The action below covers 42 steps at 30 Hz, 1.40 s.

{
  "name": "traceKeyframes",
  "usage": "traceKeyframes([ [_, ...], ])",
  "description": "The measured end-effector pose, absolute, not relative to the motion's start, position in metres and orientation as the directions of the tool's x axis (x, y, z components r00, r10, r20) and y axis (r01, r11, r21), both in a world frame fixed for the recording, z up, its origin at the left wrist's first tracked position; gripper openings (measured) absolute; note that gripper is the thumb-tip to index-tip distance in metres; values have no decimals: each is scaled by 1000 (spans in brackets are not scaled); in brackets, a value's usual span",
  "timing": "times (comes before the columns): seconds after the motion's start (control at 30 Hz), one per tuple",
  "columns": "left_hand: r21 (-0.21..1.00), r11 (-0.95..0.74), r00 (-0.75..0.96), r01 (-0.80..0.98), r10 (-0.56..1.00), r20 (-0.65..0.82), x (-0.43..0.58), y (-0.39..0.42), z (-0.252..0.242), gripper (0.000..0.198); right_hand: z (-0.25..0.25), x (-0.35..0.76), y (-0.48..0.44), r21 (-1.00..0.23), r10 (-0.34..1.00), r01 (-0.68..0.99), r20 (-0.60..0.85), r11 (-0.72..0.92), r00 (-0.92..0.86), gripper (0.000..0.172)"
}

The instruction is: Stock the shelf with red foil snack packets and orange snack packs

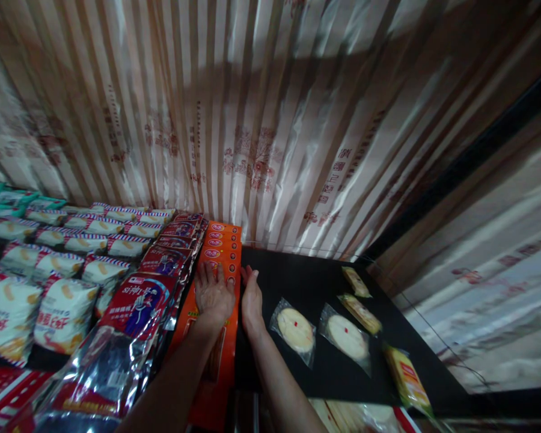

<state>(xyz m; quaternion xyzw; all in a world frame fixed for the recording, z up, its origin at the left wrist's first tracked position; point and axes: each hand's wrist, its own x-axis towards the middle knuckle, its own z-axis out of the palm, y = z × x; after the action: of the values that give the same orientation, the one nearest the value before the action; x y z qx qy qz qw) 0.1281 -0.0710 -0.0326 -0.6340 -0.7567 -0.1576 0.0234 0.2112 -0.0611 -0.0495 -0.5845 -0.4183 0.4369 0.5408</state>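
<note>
My left hand [214, 293] lies palm down with its fingers spread on a row of overlapping orange packets [225, 355]. Along the right edge of that row, my right hand [252, 300] stands on its side, fingers stretched, over the black surface [270, 264]. Neither hand grips anything. Left of the orange packets is a row of red and silver packets [139, 300], overlapping front to back. Two clear-wrapped round pale items, a nearer-left one [296, 329] and one farther right [348, 337], lie to the right of my right hand.
Several white snack bags [65, 313] fill the left side, with green packets [18, 197] behind. Yellow packs, one of them at the front [408, 379], line the right side. A pleated printed curtain [261, 120] hangs behind, and a dark bar [460, 162] slants at right.
</note>
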Motion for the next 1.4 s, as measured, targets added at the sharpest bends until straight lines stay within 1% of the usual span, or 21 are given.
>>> traceKeyframes([
  [0.23,251,148,-208,957,950,235,127,-74,-29,53,-47,210,-65,-998,961,15,-56,-63,272,85],
  [0.37,238,153,-211,959,948,238,127,-74,-32,52,-45,210,-65,-998,964,24,-48,-56,261,87],
  [0.53,221,158,-212,962,945,248,127,-74,-34,52,-43,208,-65,-995,965,82,-31,-54,260,87],
  [0.67,209,164,-216,964,942,257,127,-73,-34,51,-42,207,-65,-994,961,84,-43,-68,271,85],
  [0.77,209,165,-216,964,943,252,127,-73,-34,52,-41,206,-66,-991,960,111,-42,-75,277,83],
  [0.87,222,161,-217,962,941,258,127,-73,-34,52,-40,206,-65,-987,961,140,-40,-81,275,85],
  [1.1,220,169,-222,961,944,243,127,-72,-36,52,-44,207,-63,-991,958,114,-41,-76,284,80],
  [1.3,206,151,-199,967,951,238,126,-74,-33,52,-43,206,-63,-987,958,148,-23,-68,286,84],
  [1.4,201,151,-199,968,948,248,126,-74,-34,51,-43,207,-64,-989,955,134,-23,-65,294,82],
])
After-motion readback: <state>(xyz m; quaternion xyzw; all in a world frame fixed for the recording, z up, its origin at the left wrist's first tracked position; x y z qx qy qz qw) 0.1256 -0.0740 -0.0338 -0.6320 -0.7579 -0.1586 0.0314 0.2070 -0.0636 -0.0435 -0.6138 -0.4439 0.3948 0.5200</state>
